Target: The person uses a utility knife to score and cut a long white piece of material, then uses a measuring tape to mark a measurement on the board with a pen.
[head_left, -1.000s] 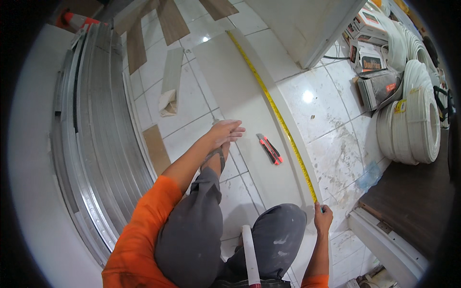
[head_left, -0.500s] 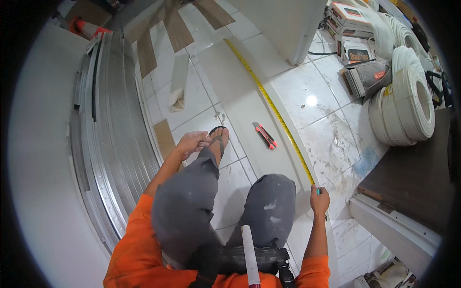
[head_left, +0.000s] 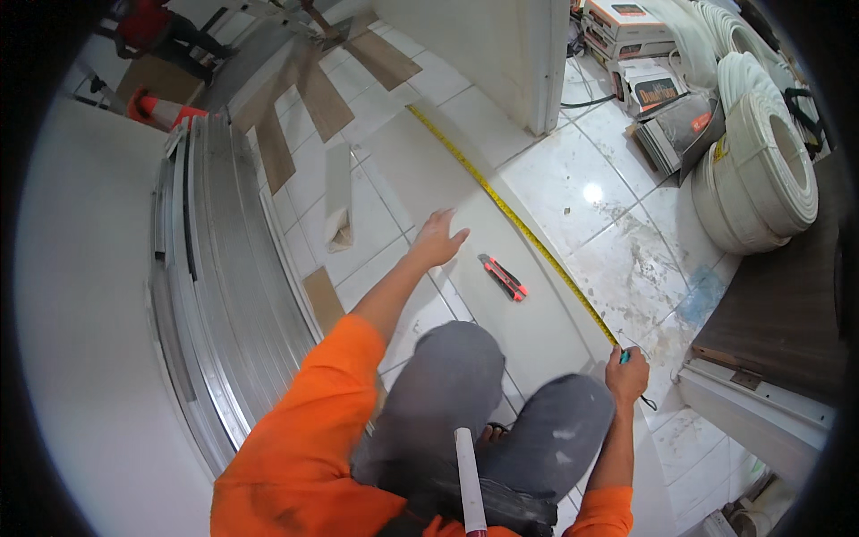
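My right hand (head_left: 627,374) grips the case of a tape measure, of which only a bit of teal shows between the fingers. Its yellow blade (head_left: 514,220) runs out along the right side of a long pale board (head_left: 465,234) lying on the floor. With fingers apart and nothing in them, my left hand (head_left: 438,240) reaches over the board's left edge; whether it touches the board I cannot tell. A red and black utility knife (head_left: 503,277) lies on the board, to the right of my left hand.
Metal profiles (head_left: 234,268) lean along the left wall. Brown planks (head_left: 322,97) and a short pale strip (head_left: 338,192) lie ahead. Coiled white hose (head_left: 761,170) and boxes (head_left: 631,25) stand at right. A traffic cone (head_left: 161,109) and another person (head_left: 165,36) are far left.
My left hand has moved from beside my foot, forward and right over the board. My left leg has drawn back. My right hand keeps hold of the tape measure.
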Action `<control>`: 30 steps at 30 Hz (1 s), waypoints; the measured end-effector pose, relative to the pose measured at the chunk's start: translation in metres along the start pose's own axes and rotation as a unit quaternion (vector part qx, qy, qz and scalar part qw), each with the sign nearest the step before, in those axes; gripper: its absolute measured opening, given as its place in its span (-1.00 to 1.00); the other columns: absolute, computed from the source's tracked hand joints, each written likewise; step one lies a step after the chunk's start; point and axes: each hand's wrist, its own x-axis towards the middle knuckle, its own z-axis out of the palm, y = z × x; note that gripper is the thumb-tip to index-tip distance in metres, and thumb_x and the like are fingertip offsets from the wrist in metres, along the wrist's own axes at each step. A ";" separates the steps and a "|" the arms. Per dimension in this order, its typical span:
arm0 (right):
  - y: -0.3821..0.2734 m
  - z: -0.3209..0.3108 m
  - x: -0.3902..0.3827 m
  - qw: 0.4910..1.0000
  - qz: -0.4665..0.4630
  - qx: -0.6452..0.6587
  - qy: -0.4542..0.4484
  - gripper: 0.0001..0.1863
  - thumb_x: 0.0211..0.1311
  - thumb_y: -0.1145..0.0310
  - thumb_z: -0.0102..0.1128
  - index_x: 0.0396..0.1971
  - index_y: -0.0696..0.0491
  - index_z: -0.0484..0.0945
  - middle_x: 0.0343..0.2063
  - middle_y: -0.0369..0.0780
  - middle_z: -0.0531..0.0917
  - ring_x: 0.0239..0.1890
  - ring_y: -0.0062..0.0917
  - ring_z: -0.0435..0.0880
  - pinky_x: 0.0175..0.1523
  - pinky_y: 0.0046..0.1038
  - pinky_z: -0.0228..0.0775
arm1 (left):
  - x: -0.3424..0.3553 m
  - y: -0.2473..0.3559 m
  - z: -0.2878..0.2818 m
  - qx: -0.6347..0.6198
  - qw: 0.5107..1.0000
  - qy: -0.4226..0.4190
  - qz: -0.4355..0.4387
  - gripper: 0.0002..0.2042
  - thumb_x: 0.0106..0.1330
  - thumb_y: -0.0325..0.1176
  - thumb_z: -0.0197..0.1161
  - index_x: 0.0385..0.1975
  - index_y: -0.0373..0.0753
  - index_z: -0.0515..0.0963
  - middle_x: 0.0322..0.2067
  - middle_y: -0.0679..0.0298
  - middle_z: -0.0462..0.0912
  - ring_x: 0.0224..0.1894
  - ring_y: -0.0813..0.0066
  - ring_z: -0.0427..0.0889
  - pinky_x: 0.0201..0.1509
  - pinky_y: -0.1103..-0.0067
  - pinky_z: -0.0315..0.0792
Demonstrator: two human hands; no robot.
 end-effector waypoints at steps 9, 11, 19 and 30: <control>-0.009 -0.026 0.004 0.998 -0.056 -0.006 0.029 -0.76 0.37 0.18 0.31 -0.26 0.07 0.62 -0.27 -0.09 0.67 -0.17 -0.11 0.61 -0.07 -0.08 0.46 | 0.100 0.016 0.043 0.053 0.998 -0.025 -0.022 -0.14 0.53 0.27 0.02 0.67 -0.04 -0.08 0.65 -0.11 -0.16 0.65 -0.21 -0.09 0.62 0.01 0.10; -0.014 -0.022 -0.005 0.998 -0.051 0.000 0.022 -0.76 0.37 0.18 0.31 -0.27 0.07 0.61 -0.26 -0.10 0.67 -0.16 -0.11 0.61 -0.08 -0.08 0.46 | 0.108 0.006 0.049 0.052 0.998 -0.021 -0.040 -0.15 0.54 0.30 -0.03 0.67 -0.03 -0.08 0.65 -0.08 -0.16 0.66 -0.20 -0.11 0.61 -0.02 0.08; 0.019 -0.018 -0.017 0.993 0.015 0.088 -0.081 -0.63 0.33 0.06 0.35 -0.30 0.12 0.60 -0.34 0.00 0.69 -0.21 0.00 0.66 -0.09 -0.05 0.48 | 0.119 0.023 0.071 0.095 0.995 0.026 -0.024 -0.14 0.55 0.34 -0.11 0.66 -0.11 -0.02 0.64 -0.07 -0.07 0.67 -0.05 -0.05 0.58 0.04 0.10; 0.296 -0.081 -0.168 0.973 0.195 0.022 -0.125 -0.57 0.34 -0.03 0.38 -0.13 0.06 0.64 -0.17 0.06 0.70 -0.07 0.01 0.68 0.01 -0.05 0.50 | 0.120 -0.003 0.110 0.174 0.984 0.005 -0.036 -0.02 0.44 0.49 -0.09 0.67 -0.07 -0.07 0.65 -0.09 -0.10 0.68 -0.06 -0.14 0.63 -0.03 -0.04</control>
